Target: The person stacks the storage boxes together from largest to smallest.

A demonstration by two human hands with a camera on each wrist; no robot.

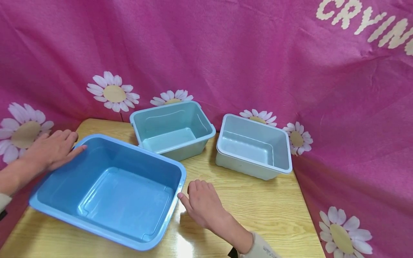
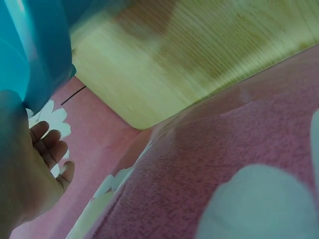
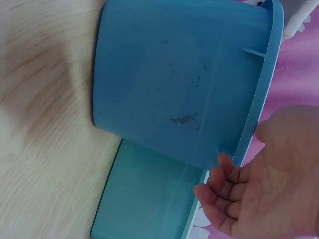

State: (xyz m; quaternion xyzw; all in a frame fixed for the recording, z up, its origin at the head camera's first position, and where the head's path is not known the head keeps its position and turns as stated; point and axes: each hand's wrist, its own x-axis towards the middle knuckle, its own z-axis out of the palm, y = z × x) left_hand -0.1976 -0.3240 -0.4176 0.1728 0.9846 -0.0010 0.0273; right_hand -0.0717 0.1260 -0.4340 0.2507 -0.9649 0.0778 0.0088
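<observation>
A large blue plastic bin stands at the front left of the wooden table, its open top facing up. My left hand is at the bin's far left corner, thumb over the rim and the other fingers outside. In the left wrist view those fingers bend loosely below the rim, apart from the wall. At the opposite end, my right hand has its thumb tip at the rim. Its fingers are loosely bent beside the bin's outer wall, with the index fingertip close under the rim.
Behind the blue bin stands a teal bin, its near left corner overlapped by the blue rim. A pale grey-blue bin stands to the right on the wooden table. Pink cloth with daisies hangs around the table's back and sides.
</observation>
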